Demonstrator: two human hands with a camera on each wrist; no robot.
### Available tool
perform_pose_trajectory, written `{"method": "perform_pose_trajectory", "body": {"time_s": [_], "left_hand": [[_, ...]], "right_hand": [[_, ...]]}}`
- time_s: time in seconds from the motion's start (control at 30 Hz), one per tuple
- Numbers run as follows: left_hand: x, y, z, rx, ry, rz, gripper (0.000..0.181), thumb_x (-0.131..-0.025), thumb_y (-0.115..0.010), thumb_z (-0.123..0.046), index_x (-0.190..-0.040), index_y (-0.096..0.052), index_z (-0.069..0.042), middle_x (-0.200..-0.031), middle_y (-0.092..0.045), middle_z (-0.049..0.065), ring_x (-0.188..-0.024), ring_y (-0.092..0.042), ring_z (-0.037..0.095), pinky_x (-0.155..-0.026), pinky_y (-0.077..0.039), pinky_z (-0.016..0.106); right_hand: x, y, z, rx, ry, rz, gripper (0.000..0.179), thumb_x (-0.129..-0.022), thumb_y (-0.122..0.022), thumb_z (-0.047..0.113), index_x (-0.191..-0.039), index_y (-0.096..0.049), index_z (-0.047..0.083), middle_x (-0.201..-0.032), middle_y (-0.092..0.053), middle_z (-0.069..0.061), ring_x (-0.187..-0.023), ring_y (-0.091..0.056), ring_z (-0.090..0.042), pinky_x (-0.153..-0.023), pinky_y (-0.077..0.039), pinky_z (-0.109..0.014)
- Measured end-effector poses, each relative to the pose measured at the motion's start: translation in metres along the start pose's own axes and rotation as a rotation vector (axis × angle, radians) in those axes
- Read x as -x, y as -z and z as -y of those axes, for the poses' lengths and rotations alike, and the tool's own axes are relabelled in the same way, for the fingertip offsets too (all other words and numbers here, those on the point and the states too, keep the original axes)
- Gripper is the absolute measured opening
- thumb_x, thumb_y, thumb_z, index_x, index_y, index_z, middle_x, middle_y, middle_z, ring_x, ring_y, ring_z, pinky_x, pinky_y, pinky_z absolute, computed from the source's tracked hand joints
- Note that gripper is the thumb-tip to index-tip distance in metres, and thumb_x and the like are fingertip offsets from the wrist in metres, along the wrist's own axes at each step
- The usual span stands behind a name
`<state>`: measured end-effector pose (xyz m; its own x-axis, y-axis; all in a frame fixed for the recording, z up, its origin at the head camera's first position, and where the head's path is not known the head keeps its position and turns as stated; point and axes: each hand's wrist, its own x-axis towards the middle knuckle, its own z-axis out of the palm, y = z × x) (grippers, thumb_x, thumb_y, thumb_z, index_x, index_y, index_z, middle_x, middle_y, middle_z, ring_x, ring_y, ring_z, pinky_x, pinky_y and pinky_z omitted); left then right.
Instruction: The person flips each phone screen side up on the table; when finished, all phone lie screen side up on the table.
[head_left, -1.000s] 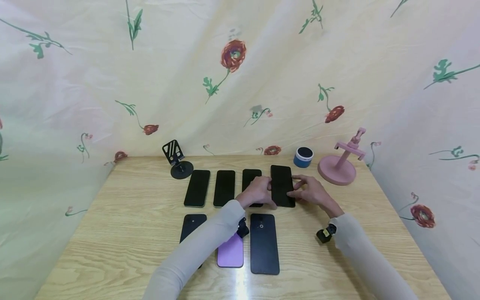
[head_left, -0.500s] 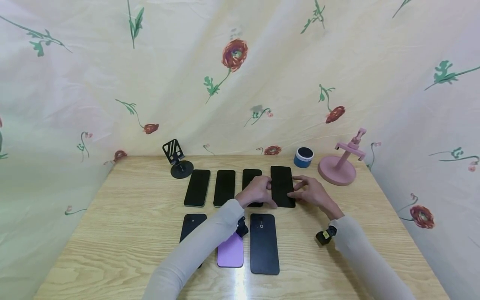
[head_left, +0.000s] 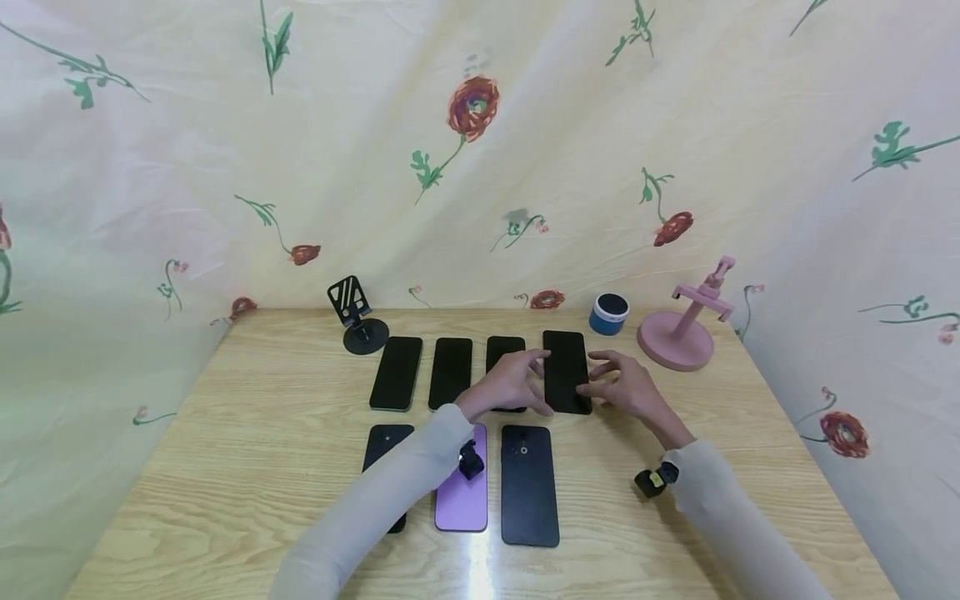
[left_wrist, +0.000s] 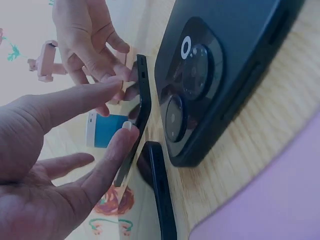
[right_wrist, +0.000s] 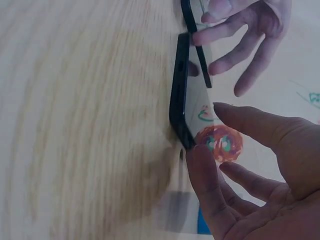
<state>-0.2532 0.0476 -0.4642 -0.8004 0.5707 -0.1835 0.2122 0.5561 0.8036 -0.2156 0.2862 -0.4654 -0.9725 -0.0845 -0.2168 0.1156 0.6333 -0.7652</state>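
Observation:
A black smartphone (head_left: 566, 372) lies face up at the right end of a row of phones on the wooden table. My left hand (head_left: 512, 383) hovers at its left edge with thumb and fingers spread, partly over the neighbouring dark phone (head_left: 504, 350). On the other side, my right hand (head_left: 628, 388) has its loosely bent fingers at the right edge, the thumb overlapping the screen. In the right wrist view, one fingertip (right_wrist: 201, 155) meets the corner of the smartphone (right_wrist: 178, 85). Neither hand grips anything.
Two more dark phones (head_left: 395, 373) continue the row leftward. In front lie a dark phone (head_left: 386, 443) partly under the left sleeve, a purple one (head_left: 461, 504) and a dark blue one (head_left: 529, 492). Behind stand a black phone stand (head_left: 365, 336), blue speaker (head_left: 608, 322) and pink stand (head_left: 675, 340).
My left hand has loosened from the smartphone's left edge, its fingers spreading and the forearm shifting left. The right hand and the smartphone stay nearly where they were.

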Motion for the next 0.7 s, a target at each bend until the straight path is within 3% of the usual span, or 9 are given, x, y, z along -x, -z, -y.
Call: {"method": "perform_pose_trajectory", "body": {"time_s": [0.1,0.4,0.7], "left_hand": [[0.008,0.004,0.004,0.076,-0.024,0.009,0.102,-0.075,-0.094,-0.012,-0.161,-0.039,-0.016,-0.143,-0.060,0.013,-0.099,-0.076,0.016,-0.083,-0.061,0.029],[0.042,0.022,0.012,0.138,-0.083,-0.004,0.095,-0.080,-0.091,-0.013,-0.160,-0.041,-0.016,-0.144,-0.057,0.016,-0.113,-0.072,0.029,-0.090,-0.061,0.035],[0.079,0.043,0.038,0.042,-0.145,-0.086,0.079,-0.089,-0.085,-0.023,-0.156,-0.046,-0.011,-0.138,-0.062,0.016,-0.111,-0.072,0.028,-0.089,-0.061,0.032]], "right_hand": [[0.005,-0.002,0.006,-0.005,0.028,-0.002,0.077,-0.093,-0.079,0.021,-0.155,-0.041,-0.001,-0.134,-0.059,-0.032,-0.100,-0.072,-0.032,-0.078,-0.064,-0.039],[0.014,-0.016,0.026,-0.007,0.138,0.006,0.071,-0.091,-0.082,0.019,-0.150,-0.049,-0.001,-0.129,-0.062,-0.030,-0.094,-0.074,-0.028,-0.070,-0.063,-0.037],[0.021,-0.034,0.050,-0.033,0.227,0.077,0.066,-0.090,-0.082,0.014,-0.146,-0.052,-0.003,-0.124,-0.065,-0.028,-0.091,-0.071,-0.026,-0.068,-0.062,-0.037]]}}
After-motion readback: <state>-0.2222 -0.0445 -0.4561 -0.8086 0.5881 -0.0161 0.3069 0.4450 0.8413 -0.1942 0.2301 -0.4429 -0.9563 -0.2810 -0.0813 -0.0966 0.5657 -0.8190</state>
